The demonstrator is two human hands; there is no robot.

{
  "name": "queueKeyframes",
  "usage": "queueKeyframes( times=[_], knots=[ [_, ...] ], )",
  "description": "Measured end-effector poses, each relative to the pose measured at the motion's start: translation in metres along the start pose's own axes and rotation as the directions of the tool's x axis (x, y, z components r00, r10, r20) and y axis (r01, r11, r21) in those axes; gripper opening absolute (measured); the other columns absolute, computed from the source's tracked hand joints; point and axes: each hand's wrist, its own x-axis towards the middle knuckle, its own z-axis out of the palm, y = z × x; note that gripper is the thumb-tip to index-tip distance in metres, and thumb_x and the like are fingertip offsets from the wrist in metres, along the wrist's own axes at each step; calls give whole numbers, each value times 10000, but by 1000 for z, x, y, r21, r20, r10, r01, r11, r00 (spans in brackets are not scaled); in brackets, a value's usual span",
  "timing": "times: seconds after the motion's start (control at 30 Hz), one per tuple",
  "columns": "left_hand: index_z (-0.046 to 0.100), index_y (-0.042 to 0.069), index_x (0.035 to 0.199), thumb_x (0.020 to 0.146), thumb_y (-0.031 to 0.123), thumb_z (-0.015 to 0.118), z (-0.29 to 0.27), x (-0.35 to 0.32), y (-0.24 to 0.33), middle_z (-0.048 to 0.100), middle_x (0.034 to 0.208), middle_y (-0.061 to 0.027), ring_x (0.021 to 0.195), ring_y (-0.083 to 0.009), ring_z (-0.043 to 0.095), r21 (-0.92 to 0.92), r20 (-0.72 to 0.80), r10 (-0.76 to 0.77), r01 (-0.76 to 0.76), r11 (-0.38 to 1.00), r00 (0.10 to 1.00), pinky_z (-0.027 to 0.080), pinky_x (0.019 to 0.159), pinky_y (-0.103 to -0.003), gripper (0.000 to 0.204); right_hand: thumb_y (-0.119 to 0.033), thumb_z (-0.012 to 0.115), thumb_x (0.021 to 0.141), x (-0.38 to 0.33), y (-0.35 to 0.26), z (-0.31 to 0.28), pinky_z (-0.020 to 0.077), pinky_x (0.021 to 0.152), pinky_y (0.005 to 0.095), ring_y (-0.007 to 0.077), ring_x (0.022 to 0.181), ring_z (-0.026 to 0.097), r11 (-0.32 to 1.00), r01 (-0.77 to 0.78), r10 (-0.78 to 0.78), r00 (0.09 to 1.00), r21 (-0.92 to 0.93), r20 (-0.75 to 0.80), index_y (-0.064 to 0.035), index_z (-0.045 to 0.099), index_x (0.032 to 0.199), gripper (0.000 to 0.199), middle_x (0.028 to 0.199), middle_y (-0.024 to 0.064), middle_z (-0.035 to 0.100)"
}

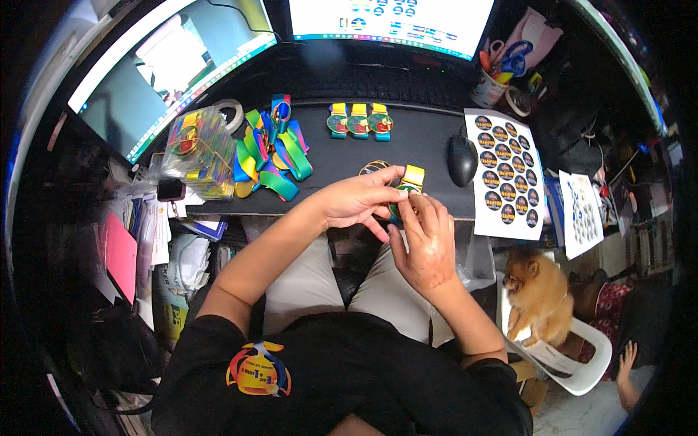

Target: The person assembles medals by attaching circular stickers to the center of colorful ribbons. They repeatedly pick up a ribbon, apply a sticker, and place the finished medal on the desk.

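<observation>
Close to the desk's front edge, a round green medal with a yellow ribbon is pinched between my two hands. The thumb and forefinger of my left hand grip its left side, while the other fingers hang loosely apart. From the right, the fingertips of my right hand press on the medal's face and cover much of it. Just beyond my left hand lies a round gold-rimmed piece, partly hidden. Farther back, three medals with folded yellow ribbons lie in a row.
Left of my hands are a heap of multicoloured ribbons with medals and a stack of bagged medals. At right lie a black mouse and a sheet of round black stickers. A dog sits on a white chair, near another person's hand.
</observation>
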Motion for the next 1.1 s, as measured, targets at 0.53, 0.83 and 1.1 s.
queueKeyframes(
  times=[0.53, 0.83, 1.1],
  knots=[
    [268, 133, 1388, 931, 120, 543, 1, 0, -10, 546, 1150, -64, 974, -112, 565, 385, -108, 287, -226, 895, 952, 602, 671, -321, 534, -64, 682, 804, 19, 39, 18, 490, 688, 290, 202, 834, 563, 741, -300, 414, 909, 601, -57, -5, 586, 849, 122, 979, 129, 526],
    [236, 128, 1392, 919, 73, 527, -2, 5, -22, 464, 1247, -74, 1081, -145, 518, 381, -91, 342, -285, 880, 935, 604, 645, -316, 559, -32, 720, 740, 20, 49, 12, 479, 782, 312, 243, 911, 590, 779, -360, 401, 915, 513, 33, 0, 641, 817, 115, 977, 149, 585],
    [372, 84, 1333, 888, 77, 595, 6, 0, -30, 526, 1203, -70, 1041, -120, 558, 286, -132, 409, -360, 888, 903, 575, 672, -256, 497, -18, 636, 841, 15, 53, 13, 480, 742, 239, 124, 865, 608, 375, -487, 375, 858, 789, 351, 54, 647, 884, 85, 967, 94, 632]
  ],
)
